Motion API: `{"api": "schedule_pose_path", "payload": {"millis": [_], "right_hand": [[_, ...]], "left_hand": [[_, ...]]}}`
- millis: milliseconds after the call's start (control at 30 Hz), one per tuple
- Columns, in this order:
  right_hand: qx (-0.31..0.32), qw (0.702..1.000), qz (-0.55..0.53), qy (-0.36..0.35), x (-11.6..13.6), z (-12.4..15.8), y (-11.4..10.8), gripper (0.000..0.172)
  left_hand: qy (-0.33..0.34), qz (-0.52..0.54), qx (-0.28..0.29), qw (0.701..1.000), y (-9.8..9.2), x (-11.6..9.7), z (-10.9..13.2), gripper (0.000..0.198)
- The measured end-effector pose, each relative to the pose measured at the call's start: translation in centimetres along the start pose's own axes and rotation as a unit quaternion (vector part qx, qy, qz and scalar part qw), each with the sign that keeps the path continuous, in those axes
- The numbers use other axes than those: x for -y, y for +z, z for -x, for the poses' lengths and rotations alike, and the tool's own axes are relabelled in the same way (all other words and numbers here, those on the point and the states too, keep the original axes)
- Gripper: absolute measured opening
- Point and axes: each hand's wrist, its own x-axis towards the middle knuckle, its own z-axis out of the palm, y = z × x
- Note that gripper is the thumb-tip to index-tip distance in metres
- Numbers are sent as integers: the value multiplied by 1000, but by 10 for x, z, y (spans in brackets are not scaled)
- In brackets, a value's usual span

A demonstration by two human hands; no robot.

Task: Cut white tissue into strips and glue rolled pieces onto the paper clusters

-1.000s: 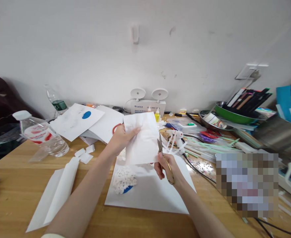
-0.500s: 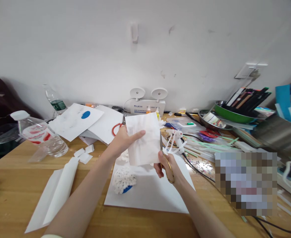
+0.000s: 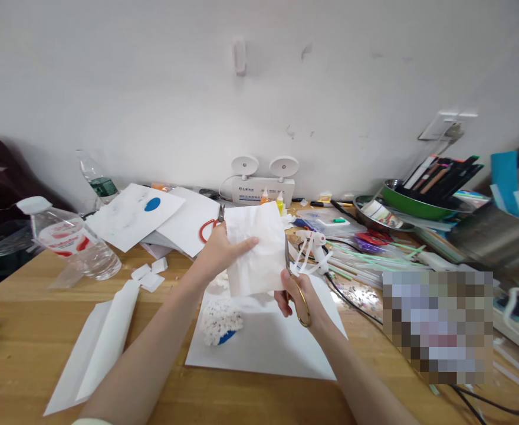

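Thumb in front and fingers behind, my left hand [image 3: 224, 245] grips a piece of white paper [image 3: 262, 265] by its left side, held up above the table. My right hand [image 3: 297, 295] is closed around gold-handled scissors [image 3: 304, 304], whose blades point upward along the paper's right edge. Whether the blades are cutting into the paper I cannot tell. Beneath lies a white sheet [image 3: 281, 351]. On its left part sits a lumpy white crumbly mass [image 3: 222, 319], with a blue patch showing at its lower edge.
Red-handled scissors [image 3: 207, 230] lie just behind my left hand. A white glue gun [image 3: 317, 248] rests to the right, its black cable trailing forward. Water bottle [image 3: 71, 239] and folded white paper [image 3: 104, 348] are at left. A green bowl [image 3: 419, 200] holds pens at the back right.
Almost nothing differs. The paper's upper right corner has tipped slightly, so more of the yellow bottle behind it shows. Both hands keep their hold.
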Motion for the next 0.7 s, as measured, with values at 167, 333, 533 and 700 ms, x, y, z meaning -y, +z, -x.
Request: {"api": "schedule_pose_path", "payload": {"millis": [167, 333, 533, 700], "right_hand": [[-8, 1000, -7, 9, 0, 0, 1, 57], [-20, 999, -4, 25, -1, -2, 1, 58], [-22, 999, 21, 25, 1, -2, 1, 62], [-29, 999, 32, 28, 4, -2, 0, 63]], "left_hand": [[6, -29, -26, 999, 2, -3, 1, 38], [8, -61, -55, 997, 4, -4, 2, 36], [16, -77, -65, 995, 4, -5, 2, 34], [14, -67, -73, 995, 4, -5, 1, 32]]}}
